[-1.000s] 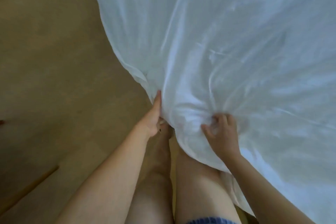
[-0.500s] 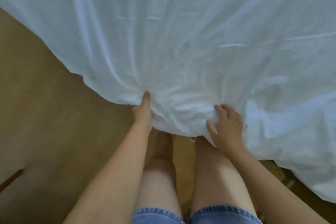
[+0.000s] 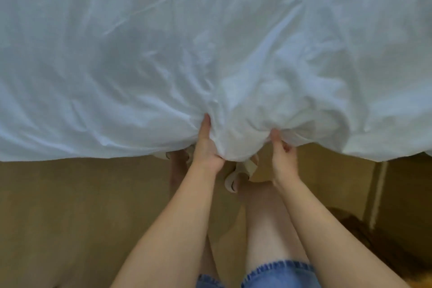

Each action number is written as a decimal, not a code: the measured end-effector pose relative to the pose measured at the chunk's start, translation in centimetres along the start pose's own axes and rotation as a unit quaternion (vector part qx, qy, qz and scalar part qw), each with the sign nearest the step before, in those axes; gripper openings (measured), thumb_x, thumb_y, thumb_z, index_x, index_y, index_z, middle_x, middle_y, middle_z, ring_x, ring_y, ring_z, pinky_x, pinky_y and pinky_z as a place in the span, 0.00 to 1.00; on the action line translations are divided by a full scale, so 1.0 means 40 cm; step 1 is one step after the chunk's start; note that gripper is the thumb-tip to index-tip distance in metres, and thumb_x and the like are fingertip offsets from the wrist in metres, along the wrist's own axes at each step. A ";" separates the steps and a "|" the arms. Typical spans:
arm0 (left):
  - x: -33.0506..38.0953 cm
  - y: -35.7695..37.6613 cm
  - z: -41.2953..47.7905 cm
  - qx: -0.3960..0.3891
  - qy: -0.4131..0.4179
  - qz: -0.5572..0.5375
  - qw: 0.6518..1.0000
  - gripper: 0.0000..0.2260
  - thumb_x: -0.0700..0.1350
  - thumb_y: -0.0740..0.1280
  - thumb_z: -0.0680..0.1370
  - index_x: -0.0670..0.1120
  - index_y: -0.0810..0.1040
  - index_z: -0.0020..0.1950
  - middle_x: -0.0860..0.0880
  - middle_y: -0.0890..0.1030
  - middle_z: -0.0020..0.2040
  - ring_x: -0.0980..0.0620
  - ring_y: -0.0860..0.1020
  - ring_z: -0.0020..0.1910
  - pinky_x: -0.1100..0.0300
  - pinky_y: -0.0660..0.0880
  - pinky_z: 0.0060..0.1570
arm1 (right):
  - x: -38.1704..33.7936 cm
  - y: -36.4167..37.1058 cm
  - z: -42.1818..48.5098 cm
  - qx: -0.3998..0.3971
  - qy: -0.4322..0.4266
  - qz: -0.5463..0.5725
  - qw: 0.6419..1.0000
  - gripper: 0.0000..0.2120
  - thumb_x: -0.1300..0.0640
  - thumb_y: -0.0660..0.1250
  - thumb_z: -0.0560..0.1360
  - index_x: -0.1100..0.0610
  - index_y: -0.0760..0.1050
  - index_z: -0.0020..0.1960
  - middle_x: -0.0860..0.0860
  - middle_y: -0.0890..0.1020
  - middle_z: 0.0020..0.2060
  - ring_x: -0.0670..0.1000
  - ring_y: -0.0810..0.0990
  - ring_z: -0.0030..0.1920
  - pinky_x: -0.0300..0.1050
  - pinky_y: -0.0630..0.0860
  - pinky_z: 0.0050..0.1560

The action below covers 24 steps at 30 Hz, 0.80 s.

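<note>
The sheet (image 3: 210,42), white and creased, fills the upper part of the view and hangs with its lower edge running across the middle, above the floor (image 3: 70,206). Its cloth is bunched into folds near the middle of that edge, where both hands hold it. The left hand (image 3: 205,147) grips a gathered fold, thumb lying up along the cloth and the other fingers tucked under it, out of sight. The right hand (image 3: 282,156), just beside it, pinches the edge between its raised thumb and its curled fingers (image 3: 288,147). A hanging pouch of cloth sits between the two hands. Below the edge, beige sandal straps (image 3: 243,168) show between the wrists. The person's bare legs (image 3: 266,217) stand on the brown floor, with the hem of denim shorts (image 3: 278,273) at the bottom. At the right a pale strip (image 3: 376,194) runs along the floor, and a blurred reddish-brown patch (image 3: 350,224) lies beside it; what it is cannot be told.
</note>
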State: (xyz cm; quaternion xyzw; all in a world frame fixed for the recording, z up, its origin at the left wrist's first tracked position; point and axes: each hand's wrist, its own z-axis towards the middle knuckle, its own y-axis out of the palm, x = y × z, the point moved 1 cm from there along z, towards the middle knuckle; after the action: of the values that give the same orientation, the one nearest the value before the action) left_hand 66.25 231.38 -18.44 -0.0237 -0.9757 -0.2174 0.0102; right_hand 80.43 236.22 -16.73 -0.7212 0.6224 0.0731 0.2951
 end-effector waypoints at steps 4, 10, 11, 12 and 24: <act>-0.090 0.040 -0.010 0.060 0.046 0.011 0.997 0.21 0.55 0.66 0.77 0.46 0.75 0.66 0.43 0.78 0.63 0.42 0.75 0.63 0.46 0.68 0.67 | -0.085 -0.061 0.103 -0.150 0.128 0.360 0.912 0.27 0.32 0.65 0.69 0.50 0.74 0.59 0.53 0.78 0.59 0.53 0.77 0.58 0.54 0.74 0.62; -0.097 0.069 -0.055 0.140 0.131 0.105 0.976 0.15 0.52 0.61 0.80 0.47 0.78 0.61 0.44 0.83 0.53 0.42 0.83 0.48 0.49 0.80 0.44 | -0.176 -0.128 0.148 -0.068 0.111 0.470 0.873 0.23 0.45 0.71 0.71 0.53 0.75 0.63 0.53 0.81 0.57 0.56 0.81 0.55 0.56 0.77 0.58; -0.102 0.071 -0.067 0.133 0.136 0.108 0.976 0.14 0.52 0.60 0.81 0.46 0.81 0.56 0.43 0.84 0.49 0.43 0.84 0.43 0.50 0.81 0.36 | -0.174 -0.149 0.154 -0.065 0.108 0.489 0.863 0.22 0.46 0.71 0.72 0.54 0.75 0.63 0.53 0.82 0.57 0.56 0.81 0.55 0.55 0.77 0.58; -0.109 0.076 -0.078 0.130 0.139 0.106 0.976 0.14 0.51 0.60 0.81 0.46 0.83 0.53 0.43 0.84 0.49 0.43 0.84 0.41 0.51 0.80 0.34 | -0.179 -0.169 0.162 -0.082 0.099 0.512 0.849 0.21 0.46 0.69 0.73 0.53 0.75 0.64 0.53 0.82 0.57 0.55 0.81 0.55 0.54 0.77 0.58; -0.353 0.334 -0.024 0.093 0.082 0.059 0.991 0.34 0.60 0.74 0.65 0.44 0.73 0.65 0.40 0.78 0.60 0.39 0.75 0.60 0.41 0.68 0.63 | -0.273 -0.346 0.184 -0.076 0.061 0.482 0.871 0.11 0.56 0.66 0.75 0.56 0.77 0.56 0.53 0.85 0.48 0.55 0.84 0.47 0.51 0.81 0.47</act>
State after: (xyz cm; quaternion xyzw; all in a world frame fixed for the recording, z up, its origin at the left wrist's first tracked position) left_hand 81.02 242.47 -12.35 -0.0624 -0.9845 -0.1260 0.1050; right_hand 93.03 250.07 -12.91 -0.3550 0.9019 0.2092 0.1295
